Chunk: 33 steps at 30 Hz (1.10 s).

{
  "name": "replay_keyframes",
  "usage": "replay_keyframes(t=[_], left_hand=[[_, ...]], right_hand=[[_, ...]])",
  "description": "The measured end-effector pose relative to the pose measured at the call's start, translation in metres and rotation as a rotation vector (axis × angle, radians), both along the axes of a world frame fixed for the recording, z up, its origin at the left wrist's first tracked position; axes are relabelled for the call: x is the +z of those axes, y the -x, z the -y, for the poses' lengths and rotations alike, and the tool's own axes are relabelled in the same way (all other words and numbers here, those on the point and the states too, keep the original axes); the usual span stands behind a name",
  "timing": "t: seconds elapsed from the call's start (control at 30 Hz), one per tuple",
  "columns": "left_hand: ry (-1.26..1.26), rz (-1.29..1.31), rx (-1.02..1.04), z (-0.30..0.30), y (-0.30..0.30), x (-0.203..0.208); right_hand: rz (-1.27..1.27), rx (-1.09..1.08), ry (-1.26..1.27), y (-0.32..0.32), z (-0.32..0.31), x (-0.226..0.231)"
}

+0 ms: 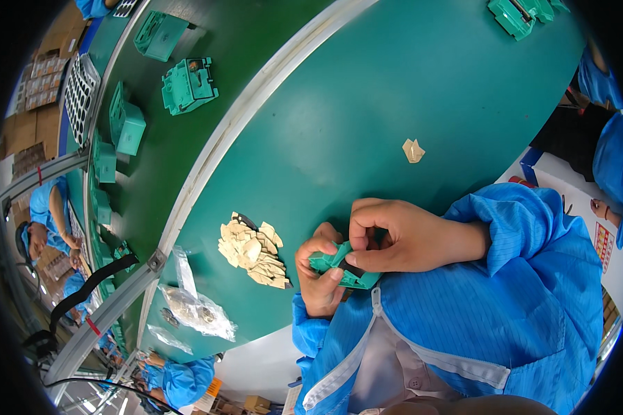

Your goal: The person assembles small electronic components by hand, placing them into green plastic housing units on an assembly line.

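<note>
Close to my body, a small green plastic housing (pixel 320 262) with a dark strip (pixel 354 269) across it is gripped in my left hand (pixel 316 280), fingers wrapped round its left side. My right hand (pixel 412 235) reaches in from the right, its thumb and curled fingers pinched together at the housing's upper edge, by the dark strip. Whatever lies between those fingertips is hidden. Left of my hands is a heap of beige paper-like pieces (pixel 250 247), a few dark ones among them. One more folded beige piece (pixel 413 151) lies apart, farther off on the green tabletop (pixel 339 131).
Clear plastic bags (pixel 199 312) lie at the left near edge. Beyond a pale metal rail (pixel 214 149), several green housings (pixel 189 86) stand on a green surface. Another green housing (pixel 513 17) sits at the far right. Co-workers in blue (pixel 183 379) are around the bench.
</note>
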State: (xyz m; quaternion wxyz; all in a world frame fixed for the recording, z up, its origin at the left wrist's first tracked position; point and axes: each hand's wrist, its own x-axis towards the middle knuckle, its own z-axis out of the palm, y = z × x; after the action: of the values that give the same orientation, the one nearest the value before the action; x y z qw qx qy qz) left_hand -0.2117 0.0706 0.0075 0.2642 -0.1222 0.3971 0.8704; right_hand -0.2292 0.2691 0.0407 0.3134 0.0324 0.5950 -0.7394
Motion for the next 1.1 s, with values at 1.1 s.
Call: replay_keyframes(t=[1.1], left_hand=[[-0.029,0.033,0.000,-0.0025,0.0006,0.0014]], right_hand=[[0.161,0.078,0.088,0.0021,-0.0090,0.0045]])
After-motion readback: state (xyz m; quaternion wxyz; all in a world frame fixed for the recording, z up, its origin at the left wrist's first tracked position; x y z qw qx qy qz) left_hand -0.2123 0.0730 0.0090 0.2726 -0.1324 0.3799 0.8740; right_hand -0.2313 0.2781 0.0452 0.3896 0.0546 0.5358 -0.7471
